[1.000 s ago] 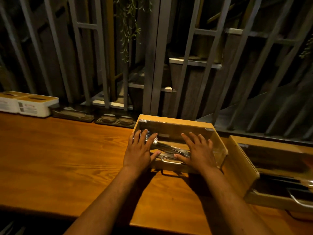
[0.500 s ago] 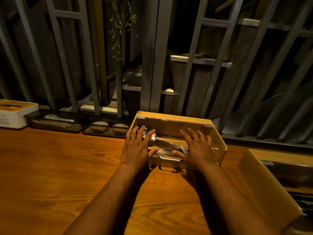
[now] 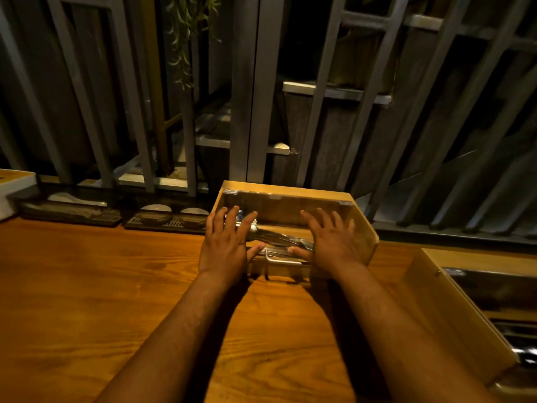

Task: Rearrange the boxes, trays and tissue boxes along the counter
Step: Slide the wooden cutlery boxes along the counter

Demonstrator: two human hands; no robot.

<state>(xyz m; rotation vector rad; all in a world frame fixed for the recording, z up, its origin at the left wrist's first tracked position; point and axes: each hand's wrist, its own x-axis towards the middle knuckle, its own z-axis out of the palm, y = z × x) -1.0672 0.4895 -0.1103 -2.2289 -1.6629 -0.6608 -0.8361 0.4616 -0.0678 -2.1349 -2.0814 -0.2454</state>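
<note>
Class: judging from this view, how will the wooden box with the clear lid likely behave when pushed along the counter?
The wooden box with the clear lid probably slides rather than tips: it sits low and broad on the smooth wooden counter. The metal utensils inside likely add weight and may rattle. The left hand and right hand lie flat on the lid.

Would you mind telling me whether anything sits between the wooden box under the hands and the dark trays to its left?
Nothing visible: bare counter separates the wooden box from the nearest dark tray.
</note>
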